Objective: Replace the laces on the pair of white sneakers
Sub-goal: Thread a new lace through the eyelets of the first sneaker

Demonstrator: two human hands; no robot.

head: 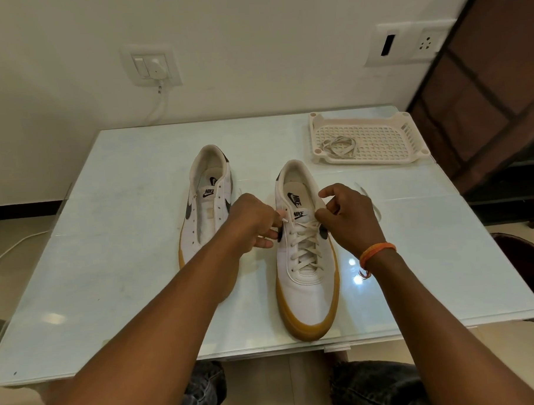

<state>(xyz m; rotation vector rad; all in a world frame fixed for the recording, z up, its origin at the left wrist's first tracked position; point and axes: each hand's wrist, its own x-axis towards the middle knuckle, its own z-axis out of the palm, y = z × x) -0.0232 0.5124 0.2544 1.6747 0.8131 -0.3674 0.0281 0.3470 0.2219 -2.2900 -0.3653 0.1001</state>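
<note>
Right white leather sneaker with gum-coloured sole point(307, 280), toe toward the person, carries a cream flat lace point(304, 246) crossed through nearly all its eyelets. Left hand point(254, 224) pinches one lace tip at the top eyelet on its side; right hand point(349, 220) pinches the other strand beside the tongue, its free end trailing behind the hand. The matching left white sneaker point(207, 202) stands unlaced, just beside. A second coiled lace point(341, 145) lies in a cream perforated plastic tray point(388, 142) on the pale glass worktop point(125, 285). The step appears to be finishing this shoe's top eyelets; the next move calls for seating the tip and evening both ends.
</note>
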